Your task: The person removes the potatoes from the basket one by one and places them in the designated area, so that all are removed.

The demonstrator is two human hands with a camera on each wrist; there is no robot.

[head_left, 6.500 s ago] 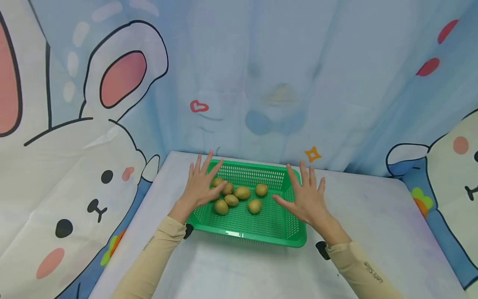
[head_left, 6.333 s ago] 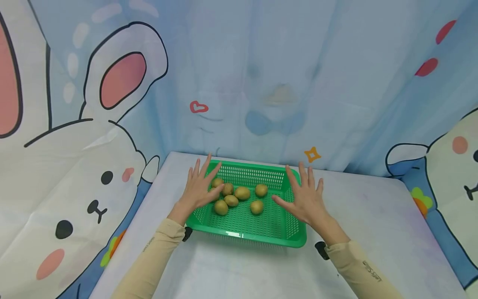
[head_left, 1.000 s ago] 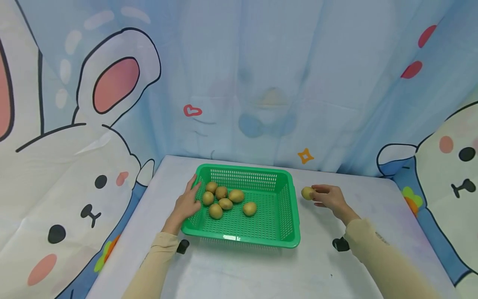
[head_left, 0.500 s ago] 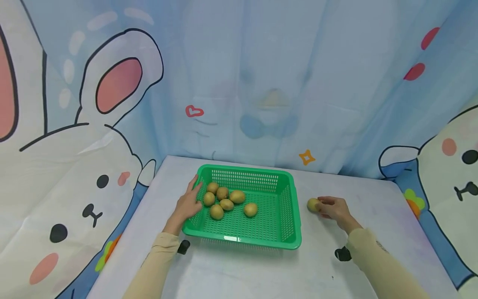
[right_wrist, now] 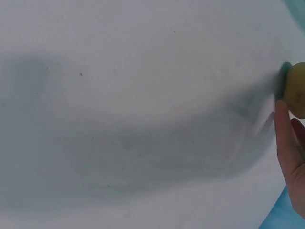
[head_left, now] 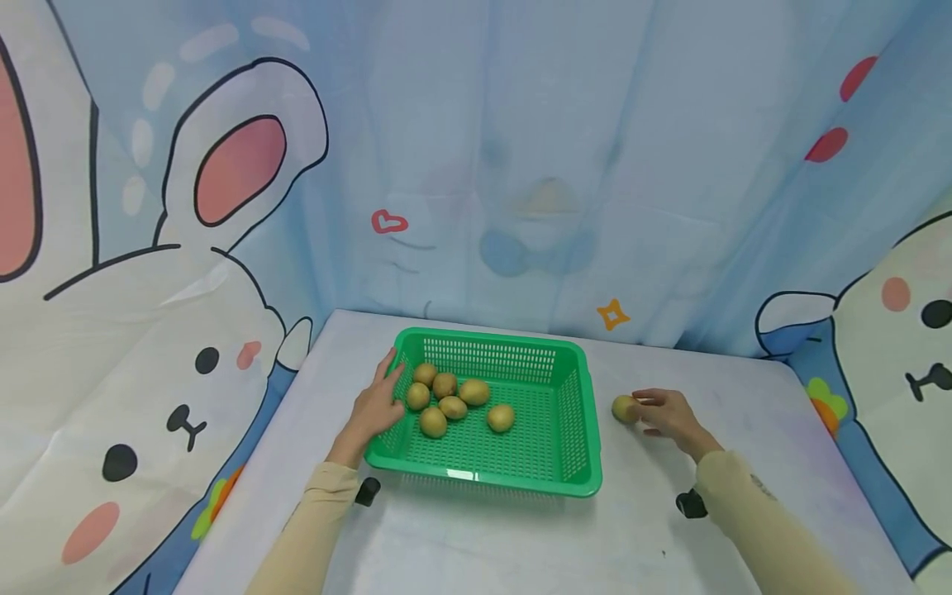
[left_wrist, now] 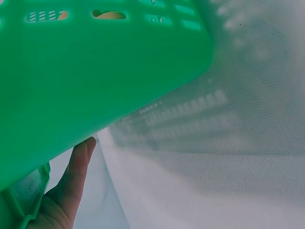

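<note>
Nearest are two beige sleeves [head_left: 308,529], reaching in over a white table [head_left: 476,554]. The left hand [head_left: 374,406] lies at the left end of a green basket [head_left: 521,483], probably there to keep it from shifting. Its fingers are spread and fairly straight, touching the side rather than clenched around it. The right hand [head_left: 667,415] is to the right of the basket and grasps one potato [head_left: 622,408] between thumb and fingertips, parted only by the potato's own width. That pinch leaves the potato's left side uncovered. It is outside the basket, near the right wall and low over the table; I cannot tell whether it rests there. Inside the basket are seven other potatoes [head_left: 474,392], six grouped toward the left and one slightly apart; the walls likely stop them rolling off. Farthest back hangs a pale blue curtain [head_left: 446,99] with cartoon prints
</note>
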